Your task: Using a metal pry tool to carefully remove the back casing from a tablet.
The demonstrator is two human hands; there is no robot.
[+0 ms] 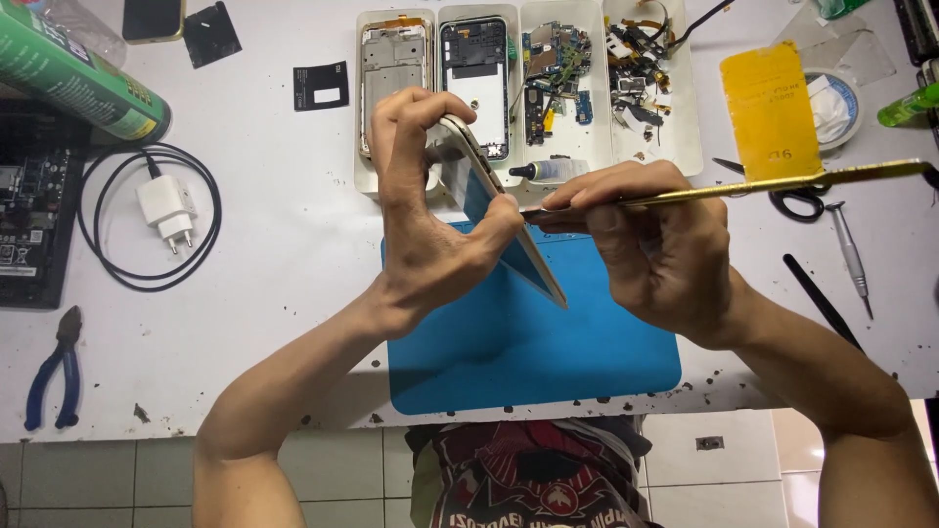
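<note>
**Two hands work a thin brass-coloured strip against the edge of a phone held over a blue mat**

Seen from above, two bare hands meet over one blue mat that lies at the front edge of a white surface.

The left hand has its grip closed on one phone, fingers curled over the upper end and the thumb pressed on the side. The phone is tilted on edge, its lower corner pointing down toward the mat. It shows a pale gold rim and a blue-grey face; finer detail is hidden by the fingers.

The right hand has its grip closed on one long flat strip, brass-coloured, which runs out to the right past the hand. Its near tip lies at the phone's edge, just beside the left thumb.

Behind the hands stands one white tray with four compartments: two hold phone frames, two hold small loose circuit parts. One small glue tube lies at the tray's front.

To the left lie one white charger plug ringed by its black cable, one pair of blue-handled pliers and one green can on its side. To the right lie one yellow card, one pair of scissors, one small screwdriver and one black pry stick.
</note>
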